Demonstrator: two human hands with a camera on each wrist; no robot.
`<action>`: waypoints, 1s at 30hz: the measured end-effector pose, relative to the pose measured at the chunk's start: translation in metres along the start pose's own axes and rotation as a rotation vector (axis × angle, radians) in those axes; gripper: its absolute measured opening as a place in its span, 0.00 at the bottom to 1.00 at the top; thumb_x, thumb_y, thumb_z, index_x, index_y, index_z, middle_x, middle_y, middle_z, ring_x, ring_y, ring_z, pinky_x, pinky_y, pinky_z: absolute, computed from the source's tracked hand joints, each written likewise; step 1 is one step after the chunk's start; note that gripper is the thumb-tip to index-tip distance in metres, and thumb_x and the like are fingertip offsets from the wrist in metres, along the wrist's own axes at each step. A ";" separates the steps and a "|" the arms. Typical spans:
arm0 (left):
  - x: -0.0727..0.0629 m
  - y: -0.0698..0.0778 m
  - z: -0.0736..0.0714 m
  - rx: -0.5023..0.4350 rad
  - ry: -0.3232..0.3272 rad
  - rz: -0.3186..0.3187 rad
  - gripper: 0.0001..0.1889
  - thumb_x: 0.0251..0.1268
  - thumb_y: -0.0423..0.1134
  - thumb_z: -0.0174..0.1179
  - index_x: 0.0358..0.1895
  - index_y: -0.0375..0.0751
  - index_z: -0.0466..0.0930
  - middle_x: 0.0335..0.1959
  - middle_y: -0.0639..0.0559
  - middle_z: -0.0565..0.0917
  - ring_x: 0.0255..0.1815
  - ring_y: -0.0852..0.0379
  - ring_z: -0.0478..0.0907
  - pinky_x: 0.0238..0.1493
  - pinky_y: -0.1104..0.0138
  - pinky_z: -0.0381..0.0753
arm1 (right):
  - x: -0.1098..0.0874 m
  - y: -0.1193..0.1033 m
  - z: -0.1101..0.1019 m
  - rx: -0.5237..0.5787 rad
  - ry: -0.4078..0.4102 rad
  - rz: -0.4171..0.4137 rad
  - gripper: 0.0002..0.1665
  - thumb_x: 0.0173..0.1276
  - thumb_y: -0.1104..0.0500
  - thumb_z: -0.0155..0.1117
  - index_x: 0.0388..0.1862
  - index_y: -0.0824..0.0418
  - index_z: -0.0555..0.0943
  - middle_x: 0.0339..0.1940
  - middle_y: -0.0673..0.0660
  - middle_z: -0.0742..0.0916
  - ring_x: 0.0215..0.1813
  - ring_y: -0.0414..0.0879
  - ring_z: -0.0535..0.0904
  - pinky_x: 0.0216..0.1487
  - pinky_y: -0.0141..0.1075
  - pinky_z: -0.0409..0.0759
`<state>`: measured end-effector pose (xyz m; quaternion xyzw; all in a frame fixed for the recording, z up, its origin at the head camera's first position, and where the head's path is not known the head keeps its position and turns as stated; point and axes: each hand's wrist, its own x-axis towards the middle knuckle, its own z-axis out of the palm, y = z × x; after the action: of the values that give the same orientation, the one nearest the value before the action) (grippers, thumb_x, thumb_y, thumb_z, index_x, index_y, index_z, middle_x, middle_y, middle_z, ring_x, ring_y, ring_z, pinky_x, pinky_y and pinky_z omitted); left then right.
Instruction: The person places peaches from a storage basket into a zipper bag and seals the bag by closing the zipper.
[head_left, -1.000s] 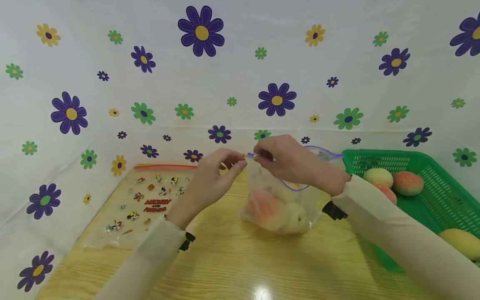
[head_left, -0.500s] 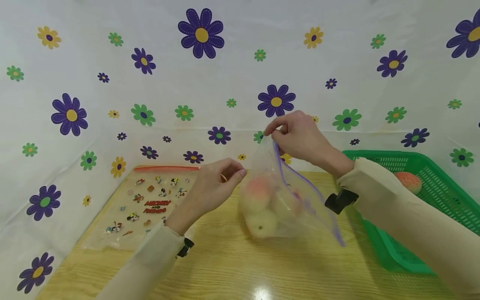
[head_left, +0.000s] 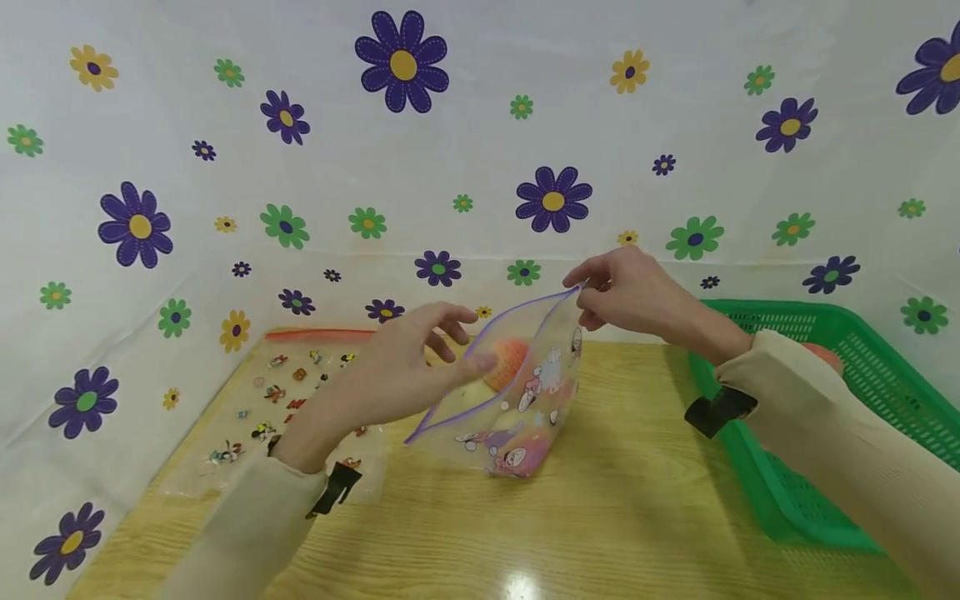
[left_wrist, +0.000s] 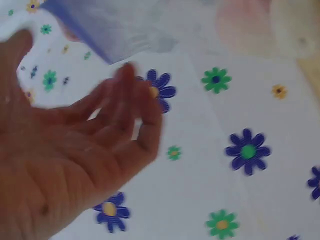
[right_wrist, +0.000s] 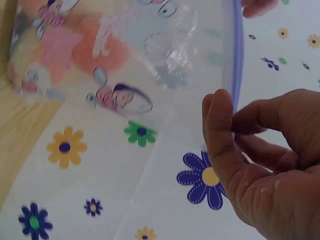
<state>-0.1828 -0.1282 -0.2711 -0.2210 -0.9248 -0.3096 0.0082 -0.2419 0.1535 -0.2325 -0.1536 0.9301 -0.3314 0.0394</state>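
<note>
– What is shown by the head view?
– A wood-grained table [head_left: 637, 517], backed by a flower-printed white sheet [head_left: 465, 154]. On the left, a red-edged bag [head_left: 281, 392] is laid flat; on the right, a green basket [head_left: 759, 492] is placed. Between them, at the middle of the table, is a purple-edged bag [head_left: 551, 379], its mouth parted towards the left, with fruit [head_left: 512, 357] held inside.
– And the hands?
– Both are stretched in from the near side. The left hand [head_left: 408, 358] is held by the mouth, fingers loosely bent and apart; whether the plastic is touched cannot be told. By the right hand [head_left: 633, 292], the far right corner is pinched between thumb and fingers.
– The left wrist view?
– The palm is exposed and the curved fingers are blurred, just beside the purple edge. The sheet is seen behind.
– The right wrist view?
– The purple edge is met by thumb and forefinger. Fruit is glimpsed through printed plastic.
</note>
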 end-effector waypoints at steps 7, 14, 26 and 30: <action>-0.019 0.010 0.007 0.306 -0.064 0.089 0.22 0.65 0.47 0.70 0.56 0.37 0.81 0.40 0.52 0.85 0.32 0.60 0.77 0.32 0.68 0.78 | 0.000 0.015 0.001 -0.274 0.091 -0.232 0.12 0.76 0.64 0.61 0.52 0.68 0.85 0.37 0.61 0.91 0.31 0.46 0.84 0.35 0.38 0.85; -0.005 -0.007 -0.009 0.266 0.286 0.129 0.03 0.67 0.34 0.68 0.39 0.39 0.87 0.33 0.49 0.88 0.28 0.56 0.79 0.30 0.65 0.78 | -0.012 0.022 -0.006 -0.391 0.219 -0.297 0.10 0.78 0.65 0.58 0.51 0.67 0.84 0.44 0.63 0.89 0.39 0.52 0.82 0.44 0.47 0.85; 0.011 -0.034 -0.009 0.190 0.319 0.100 0.05 0.69 0.35 0.66 0.43 0.40 0.88 0.40 0.48 0.90 0.39 0.51 0.85 0.42 0.57 0.86 | -0.035 0.047 0.010 -0.331 0.308 -0.448 0.07 0.71 0.62 0.68 0.33 0.65 0.84 0.28 0.55 0.82 0.29 0.42 0.72 0.30 0.33 0.72; 0.014 -0.039 -0.008 0.190 0.296 0.092 0.06 0.69 0.35 0.66 0.45 0.40 0.87 0.42 0.48 0.90 0.42 0.50 0.86 0.46 0.55 0.87 | -0.040 0.056 0.013 -0.237 0.333 -0.448 0.04 0.71 0.64 0.67 0.37 0.63 0.87 0.28 0.53 0.86 0.29 0.40 0.77 0.29 0.30 0.76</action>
<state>-0.2124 -0.1547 -0.2843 -0.2135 -0.9275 -0.2491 0.1791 -0.2157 0.1994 -0.2784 -0.3021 0.8988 -0.2418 -0.2058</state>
